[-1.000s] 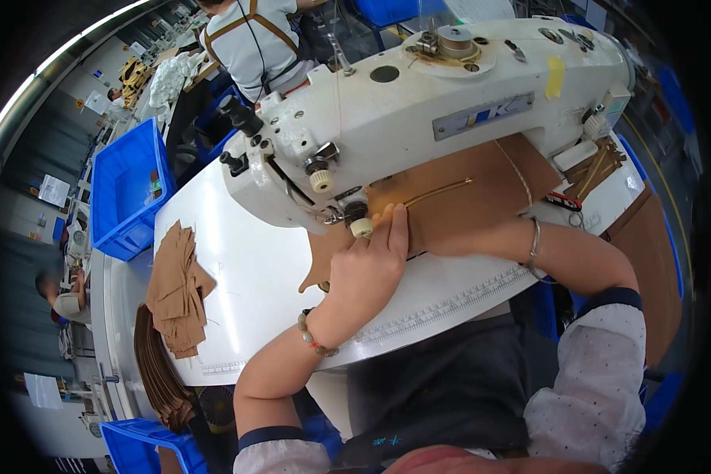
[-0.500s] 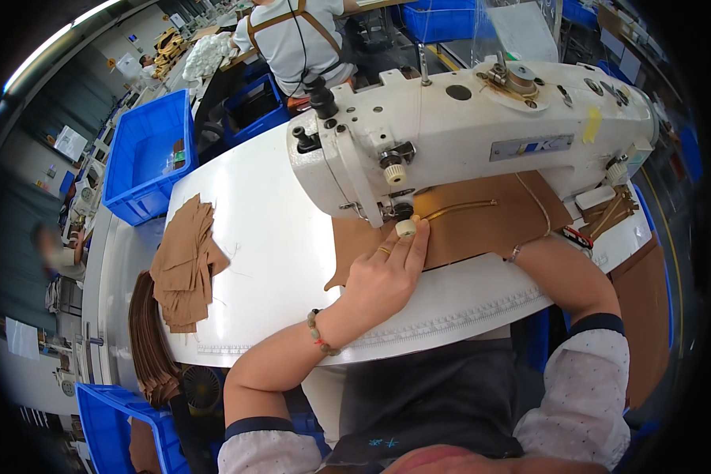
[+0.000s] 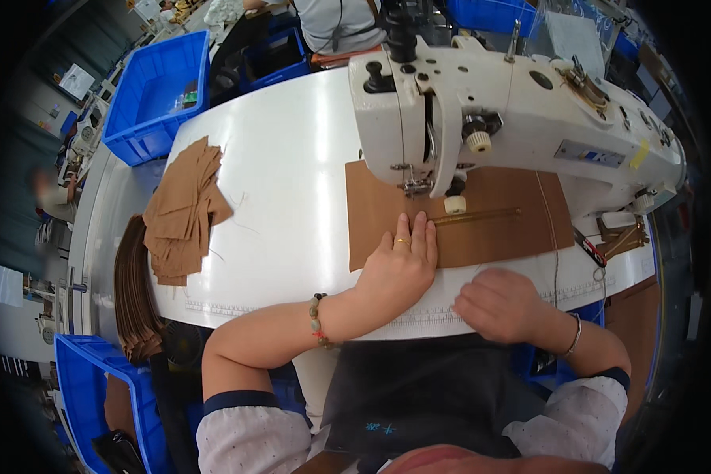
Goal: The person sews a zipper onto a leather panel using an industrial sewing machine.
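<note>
The left hand (image 3: 399, 272) lies open and flat, palm down with fingers together, on the brown fabric panel (image 3: 482, 217), which is spread on the white counter (image 3: 292, 174) under the head of the white sewing machine (image 3: 521, 118). The right hand (image 3: 502, 304) rests loosely curled at the panel's near edge, close to the counter's front rim, gripping nothing that shows. A stack of cut brown pieces (image 3: 183, 209) sits well to the left, near a blue bin (image 3: 154, 91).
</note>
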A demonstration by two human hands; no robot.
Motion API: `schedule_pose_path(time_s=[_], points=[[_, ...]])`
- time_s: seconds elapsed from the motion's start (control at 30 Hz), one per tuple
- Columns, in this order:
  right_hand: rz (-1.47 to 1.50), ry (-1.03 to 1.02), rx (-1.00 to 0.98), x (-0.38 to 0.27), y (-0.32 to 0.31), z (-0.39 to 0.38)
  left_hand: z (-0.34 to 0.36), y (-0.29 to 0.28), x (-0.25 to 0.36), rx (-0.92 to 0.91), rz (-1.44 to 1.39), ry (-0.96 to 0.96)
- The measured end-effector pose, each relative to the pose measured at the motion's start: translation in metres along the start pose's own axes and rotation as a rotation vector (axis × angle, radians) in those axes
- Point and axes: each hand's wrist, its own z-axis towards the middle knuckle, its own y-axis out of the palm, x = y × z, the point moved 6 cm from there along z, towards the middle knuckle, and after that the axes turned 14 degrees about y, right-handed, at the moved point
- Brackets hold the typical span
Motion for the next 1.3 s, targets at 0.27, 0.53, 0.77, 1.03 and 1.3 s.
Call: schedule_pose_path(time_s=[0.27,0.53,0.77,1.03,1.3], points=[[0.055,0.362,-0.097,0.055,0.034,0.055,-0.032,-0.040,-0.023,0.259,-0.151,-0.009],[0.233,0.437,-0.085,0.075,0.045,0.065,-0.071,-0.031,-0.043,0.243,-0.343,-0.098],[0.353,0.496,-0.177,0.087,0.052,0.061,-0.029,0.047,-0.105,0.140,-0.421,-0.033],[0.159,0.430,-0.227,0.075,0.047,0.062,0.013,0.119,-0.160,0.274,-0.813,-0.223],[0.174,0.540,-0.271,0.073,0.040,0.081,0.015,0.128,-0.159,0.433,-1.231,-0.552]])
